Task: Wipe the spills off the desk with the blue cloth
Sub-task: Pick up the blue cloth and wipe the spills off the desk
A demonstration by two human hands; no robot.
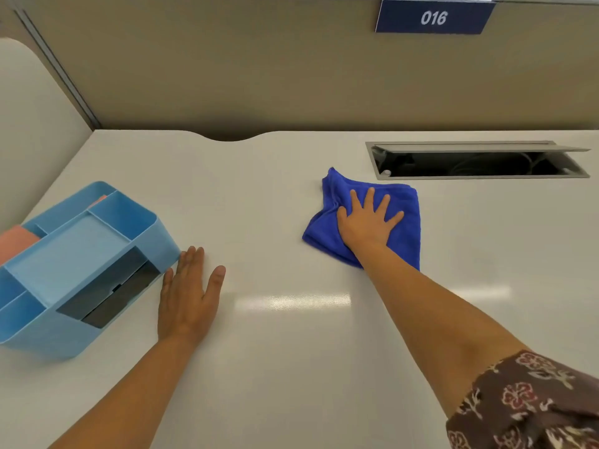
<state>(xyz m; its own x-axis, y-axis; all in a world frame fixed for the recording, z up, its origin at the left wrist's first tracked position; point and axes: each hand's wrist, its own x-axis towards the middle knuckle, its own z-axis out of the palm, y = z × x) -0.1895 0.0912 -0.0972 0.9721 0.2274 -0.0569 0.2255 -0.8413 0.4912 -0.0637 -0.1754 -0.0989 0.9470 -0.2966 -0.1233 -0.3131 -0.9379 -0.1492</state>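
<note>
A folded blue cloth (402, 218) lies on the white desk (275, 351), right of centre and just in front of the cable slot. My right hand (366, 222) presses flat on top of it, fingers spread. A small dark smudge (319, 186) shows at the cloth's far left corner. My left hand (189, 299) rests palm down on the bare desk, fingers apart, holding nothing, its fingertips close to the organiser's corner.
A light blue plastic desk organiser (81, 264) with several compartments stands at the left, something pink (16, 241) at its far side. An open cable slot (476, 163) with a raised lid is at the back right. A beige partition (259, 76) with a "016" sign (434, 17) rises behind.
</note>
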